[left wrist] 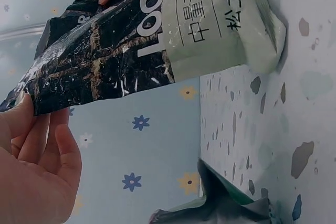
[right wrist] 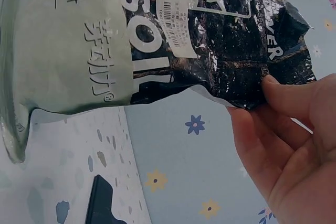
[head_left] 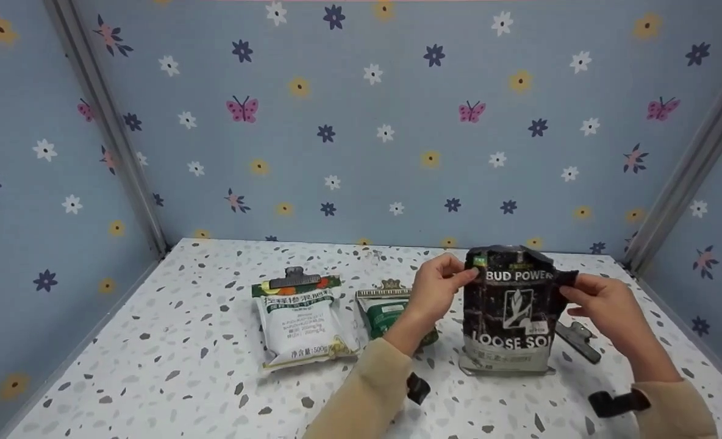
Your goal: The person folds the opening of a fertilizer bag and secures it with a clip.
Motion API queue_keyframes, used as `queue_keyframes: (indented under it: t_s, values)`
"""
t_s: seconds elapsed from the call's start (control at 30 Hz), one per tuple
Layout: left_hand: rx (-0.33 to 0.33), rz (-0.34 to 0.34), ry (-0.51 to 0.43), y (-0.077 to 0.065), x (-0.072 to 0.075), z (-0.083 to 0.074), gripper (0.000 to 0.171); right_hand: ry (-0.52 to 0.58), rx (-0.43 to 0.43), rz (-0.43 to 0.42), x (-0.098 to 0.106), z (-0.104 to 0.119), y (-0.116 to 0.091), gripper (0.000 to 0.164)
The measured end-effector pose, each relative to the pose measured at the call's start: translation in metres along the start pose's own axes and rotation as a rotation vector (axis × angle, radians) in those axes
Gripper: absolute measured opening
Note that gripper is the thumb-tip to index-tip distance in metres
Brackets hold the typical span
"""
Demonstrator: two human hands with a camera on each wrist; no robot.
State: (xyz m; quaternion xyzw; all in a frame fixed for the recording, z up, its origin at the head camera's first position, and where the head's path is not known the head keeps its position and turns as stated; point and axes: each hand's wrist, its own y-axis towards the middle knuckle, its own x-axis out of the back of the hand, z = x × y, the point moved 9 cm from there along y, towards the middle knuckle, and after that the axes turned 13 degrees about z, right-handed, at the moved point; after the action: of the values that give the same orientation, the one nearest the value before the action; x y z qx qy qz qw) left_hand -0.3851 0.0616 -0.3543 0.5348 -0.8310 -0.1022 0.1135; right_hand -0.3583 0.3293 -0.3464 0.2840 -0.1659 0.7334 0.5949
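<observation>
A black and pale green bag of soil [head_left: 510,311], printed "BUD POWER" and "LOOSE SOIL", stands upright at the right of the table. My left hand [head_left: 437,289] pinches its upper left edge between thumb and fingers. At the opposite upper edge, my right hand [head_left: 605,305] pinches a corner of the black film, also seen in the right wrist view, where the thumb [right wrist: 286,95] lies on the front of the bag. The bag's top looks crumpled and partly folded. Beside its lower right side lies a dark clip [head_left: 579,341].
Left of the bag lies a white fertilizer bag [head_left: 303,326] with a dark clip [head_left: 294,278] on its top. Between them is a green and silver bag [head_left: 387,308] with a gold clip [head_left: 391,288], partly behind my left forearm. Flower-patterned walls [head_left: 373,134] enclose the speckled table [head_left: 202,366].
</observation>
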Motion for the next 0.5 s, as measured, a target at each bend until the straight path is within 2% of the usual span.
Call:
queue_keyframes:
  t_s: [0.17,0.3,0.5]
  values:
    - [-0.048,0.002,-0.002,-0.001,0.003,-0.011,0.019,-0.007,0.031,-0.07,0.006,0.008,0.0,0.031]
    - [-0.065,-0.016,-0.021,-0.001,0.005,-0.013,0.018,-0.039,0.054,-0.126,0.009,0.01,-0.001,0.028]
    - [-0.064,-0.011,-0.005,-0.001,0.004,-0.008,0.016,-0.073,0.087,-0.1,0.005,0.009,-0.002,0.02]
